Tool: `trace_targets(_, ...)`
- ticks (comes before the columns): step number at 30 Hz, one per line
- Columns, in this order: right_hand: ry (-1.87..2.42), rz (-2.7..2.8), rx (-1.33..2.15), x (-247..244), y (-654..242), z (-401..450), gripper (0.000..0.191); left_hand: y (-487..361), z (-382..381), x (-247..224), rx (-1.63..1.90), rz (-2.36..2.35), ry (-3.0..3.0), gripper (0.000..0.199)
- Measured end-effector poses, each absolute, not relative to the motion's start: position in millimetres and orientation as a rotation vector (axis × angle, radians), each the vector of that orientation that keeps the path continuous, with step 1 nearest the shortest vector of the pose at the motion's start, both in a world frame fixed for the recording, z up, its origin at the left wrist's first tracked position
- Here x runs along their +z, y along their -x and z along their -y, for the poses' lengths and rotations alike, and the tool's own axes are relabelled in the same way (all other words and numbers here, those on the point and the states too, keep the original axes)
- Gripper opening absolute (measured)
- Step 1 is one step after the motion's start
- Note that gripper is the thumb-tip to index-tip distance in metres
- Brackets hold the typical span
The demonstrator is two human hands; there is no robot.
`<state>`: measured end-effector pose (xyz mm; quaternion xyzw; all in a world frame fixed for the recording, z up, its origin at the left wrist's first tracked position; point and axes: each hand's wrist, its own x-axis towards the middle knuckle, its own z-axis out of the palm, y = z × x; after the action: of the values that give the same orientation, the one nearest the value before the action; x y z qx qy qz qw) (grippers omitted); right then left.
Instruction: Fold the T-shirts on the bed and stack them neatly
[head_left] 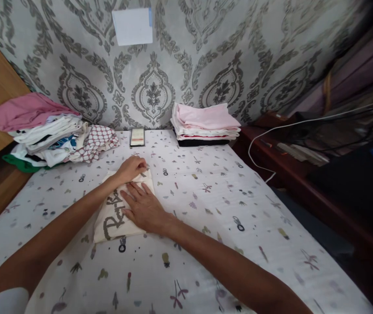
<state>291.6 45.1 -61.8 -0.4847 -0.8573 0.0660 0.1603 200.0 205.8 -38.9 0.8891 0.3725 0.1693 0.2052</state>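
Observation:
A folded cream shirt (111, 226) with large dark lettering lies on the patterned sheet in front of me. My right hand (145, 209) rests flat on its right side, with the fingers spread over the print. At the far edge of the cloth is my left hand (131, 169), its fingers curled in and closed at the fabric. Part of the lettering is hidden under both hands.
Loose, heaped clothes (52, 135) with a pink piece on top lie at the back left. A neat folded stack (206, 122) sits at the back right. Between them is a phone-like device (137, 137). A white cable (265, 131) crosses the dark furniture (297, 192) on the right.

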Motion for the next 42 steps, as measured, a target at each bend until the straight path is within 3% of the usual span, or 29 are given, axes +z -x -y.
trace_targets(5,1.258,2.319,0.318,-56.9,-300.1,-53.5,0.04,-193.0,-171.3,-26.9,0.733,-1.026,-2.565,0.013)
trace_targets(9,1.185,2.058,0.615,-49.5,-323.5,-75.5,0.03,-177.6,-131.7,-12.5,0.802,-0.935,-2.339,0.015)
trace_targets(13,1.063,2.035,0.853,-55.9,-338.9,-90.5,0.025,-153.0,-91.2,-2.3,0.797,-0.776,-2.481,0.014)
trace_targets(19,1.065,1.906,0.803,-74.7,-336.9,-91.9,0.031,-137.0,-42.3,-16.1,0.415,-0.547,-2.797,0.019)
trace_targets(27,1.17,2.095,0.582,-73.5,-332.5,-87.9,0.032,-153.9,-26.7,-34.8,0.408,-0.573,-3.071,0.023)
trace_targets(35,1.15,2.093,0.584,-70.1,-333.1,-85.6,0.032,-154.3,-31.0,-21.5,0.121,-0.583,-3.127,0.032)
trace_targets(42,1.209,2.115,0.552,-71.8,-330.8,-87.7,0.034,-166.4,-32.1,-37.0,0.415,-0.591,-3.357,0.03)
